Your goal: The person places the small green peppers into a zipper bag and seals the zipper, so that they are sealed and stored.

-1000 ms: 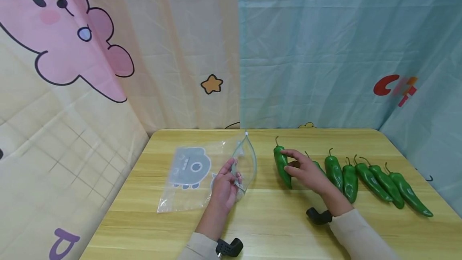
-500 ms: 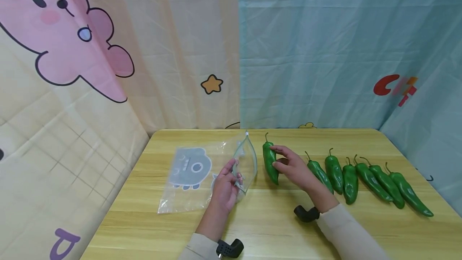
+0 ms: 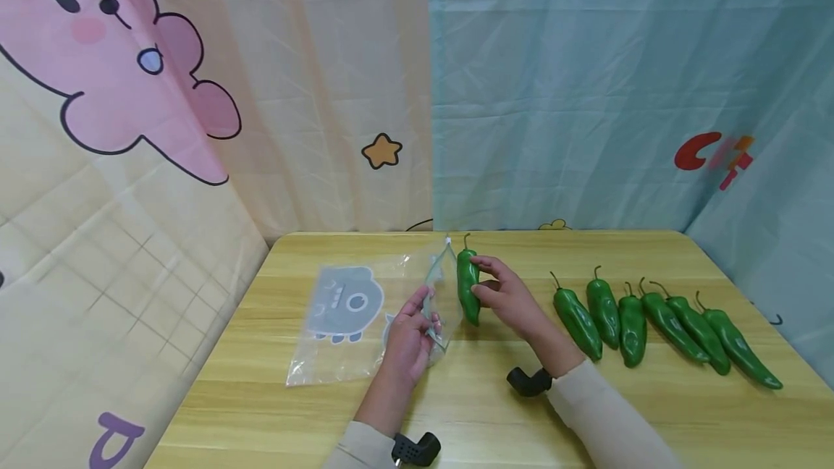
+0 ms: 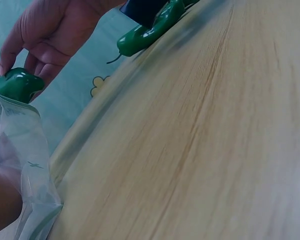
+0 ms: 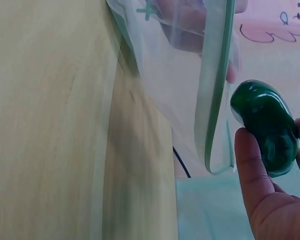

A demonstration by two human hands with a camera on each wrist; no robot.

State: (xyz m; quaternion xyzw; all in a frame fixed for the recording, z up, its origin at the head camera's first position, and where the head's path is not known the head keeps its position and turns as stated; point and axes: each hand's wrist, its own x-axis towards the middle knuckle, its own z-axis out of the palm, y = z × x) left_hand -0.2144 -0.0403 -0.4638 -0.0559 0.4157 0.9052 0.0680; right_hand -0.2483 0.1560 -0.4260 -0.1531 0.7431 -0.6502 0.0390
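Observation:
My left hand (image 3: 409,339) grips the near edge of a clear zip bag (image 3: 397,259) printed with a grey-blue cartoon creature, and the bag's mouth gapes toward the right. Between thumb and fingers, my right hand (image 3: 504,295) pinches a green chili pepper (image 3: 467,284), its stem pointing away from me. That pepper is right at the bag's mouth. In the right wrist view the pepper (image 5: 267,127) shows end-on beside the bag's green-edged rim (image 5: 217,95). The left wrist view has the pepper (image 4: 19,85) close at the bag's rim, with part of the left hand seen through the plastic.
Several more green chili peppers (image 3: 632,330) lie in a slanting row on the right of the wooden table (image 3: 508,425). Printed curtains (image 3: 560,107) hang behind the table's far edge. Each wrist carries a black camera mount (image 3: 529,382).
My right hand has carried the pepper leftward over the table to the bag's mouth, uncovering the leftmost pepper of the row. The left hand and the bag have hardly moved.

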